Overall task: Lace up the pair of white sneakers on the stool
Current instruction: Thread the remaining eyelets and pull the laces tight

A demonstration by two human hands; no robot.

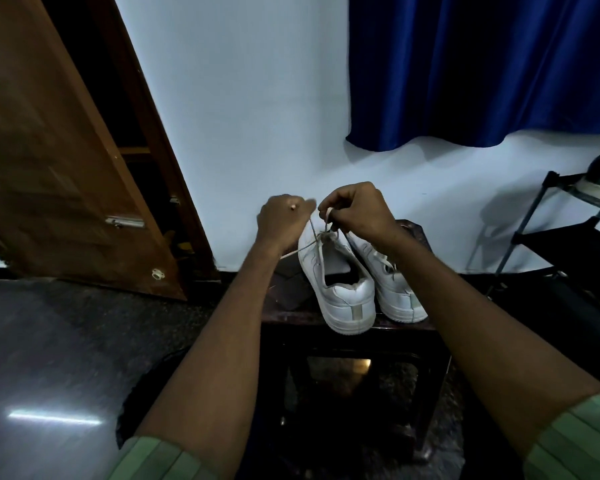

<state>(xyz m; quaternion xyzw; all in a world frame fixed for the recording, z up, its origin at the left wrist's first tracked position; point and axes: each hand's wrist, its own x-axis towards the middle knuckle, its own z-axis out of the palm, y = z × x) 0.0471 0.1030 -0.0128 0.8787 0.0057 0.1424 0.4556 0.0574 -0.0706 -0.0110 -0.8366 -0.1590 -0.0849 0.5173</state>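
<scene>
Two white sneakers stand side by side on a dark stool [284,317], heels toward me. The left sneaker [340,289] has its white lace [313,233] pulled up above the tongue. My left hand [281,220] is curled and pinches one strand of that lace, which runs down from it to the eyelets. My right hand [354,209] pinches the other strand just above the shoe. A loose lace end trails off to the left by my left wrist. The right sneaker [395,289] sits partly behind my right forearm.
The stool stands against a white wall [257,116]. A brown wooden door [66,168] hangs open at left. A blue curtain [482,71] hangs at upper right, and a black rack [561,237] stands at right. The floor [66,358] is dark and glossy.
</scene>
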